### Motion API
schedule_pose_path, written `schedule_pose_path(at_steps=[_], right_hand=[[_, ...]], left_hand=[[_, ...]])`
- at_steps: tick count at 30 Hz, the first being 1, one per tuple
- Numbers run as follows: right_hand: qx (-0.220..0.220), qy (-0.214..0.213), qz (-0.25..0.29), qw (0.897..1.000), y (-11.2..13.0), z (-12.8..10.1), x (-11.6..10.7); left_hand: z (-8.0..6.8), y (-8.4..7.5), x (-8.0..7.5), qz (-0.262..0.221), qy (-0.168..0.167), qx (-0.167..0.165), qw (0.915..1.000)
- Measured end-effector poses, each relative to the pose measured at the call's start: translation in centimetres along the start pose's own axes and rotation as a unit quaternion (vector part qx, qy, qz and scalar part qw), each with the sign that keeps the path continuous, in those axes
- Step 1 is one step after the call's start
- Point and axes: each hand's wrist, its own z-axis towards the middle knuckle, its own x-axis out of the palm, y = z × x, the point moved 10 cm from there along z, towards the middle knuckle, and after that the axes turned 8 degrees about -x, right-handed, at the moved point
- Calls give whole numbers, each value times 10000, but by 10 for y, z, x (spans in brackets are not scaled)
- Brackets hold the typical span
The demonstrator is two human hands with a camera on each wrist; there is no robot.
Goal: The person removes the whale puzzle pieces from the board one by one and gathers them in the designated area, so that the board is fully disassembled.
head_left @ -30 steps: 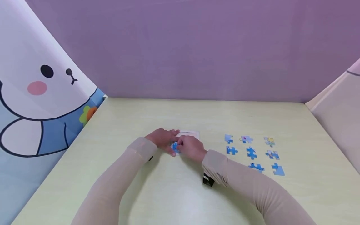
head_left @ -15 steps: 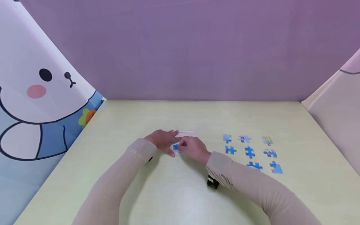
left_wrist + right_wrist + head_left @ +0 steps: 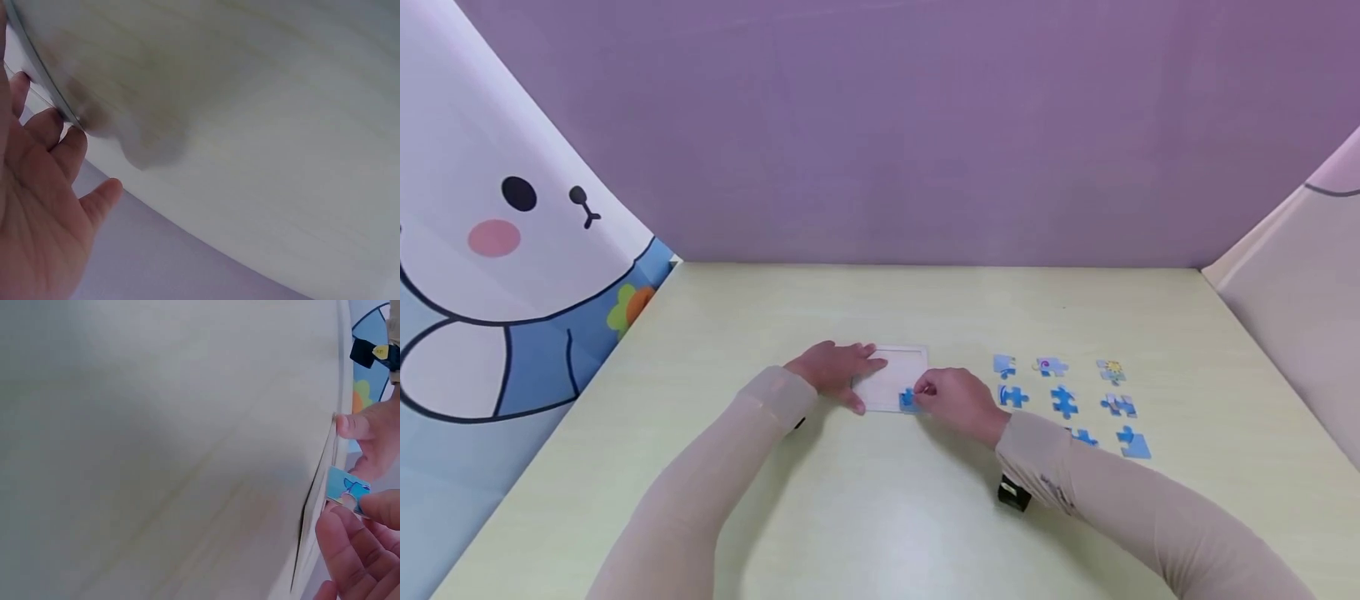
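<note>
A white puzzle tray (image 3: 891, 385) lies flat on the table in front of me. My left hand (image 3: 833, 369) rests across its left side, fingers spread and straight, with the fingertips along the tray's edge (image 3: 47, 72) in the left wrist view. Between thumb and fingers, my right hand (image 3: 962, 406) pinches a blue jigsaw puzzle piece (image 3: 907, 401) at the tray's lower right corner. From the right wrist, that piece shows a light blue face with a darker blue figure, tilted over the tray.
Right of the tray, several loose puzzle pieces (image 3: 1063, 402) lie spaced out in rows; my right sleeve (image 3: 1045, 454) partly covers one in the front row. A purple curtain (image 3: 925, 142) hangs behind the table (image 3: 760, 308), with a cartoon-print cloth (image 3: 550, 275) at the left.
My right hand has carried the pinched puzzle piece rightward, from beside the left hand to the tray's lower right corner, uncovering more of the tray. My left hand stays in place.
</note>
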Motion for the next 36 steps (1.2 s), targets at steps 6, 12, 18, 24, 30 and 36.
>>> schedule_pose_path(at_steps=[6, 12, 18, 24, 30, 36], right_hand=[[-9, 163, -134, 9998, -7, -19, -12], [-40, 165, -100, 9998, -20, -36, -27], [240, 120, 324, 9991, -40, -55, -41], [302, -31, 821, 9962, -57, -71, -52], [295, -39, 829, 9961, -62, -77, -60], [505, 98, 823, 9953, -74, -86, -64]], left_hand=[[0, 2, 1, -143, 46, -73, 9999], [-3, 0, -3, -230, 31, -40, 9997], [-1, -2, -4, -122, -92, 72, 9999], [3, -3, -3, 27, -114, 111, 9999], [-1, -2, -5, -68, -95, 122, 9999], [-5, -6, -9, -180, -115, 218, 9995]])
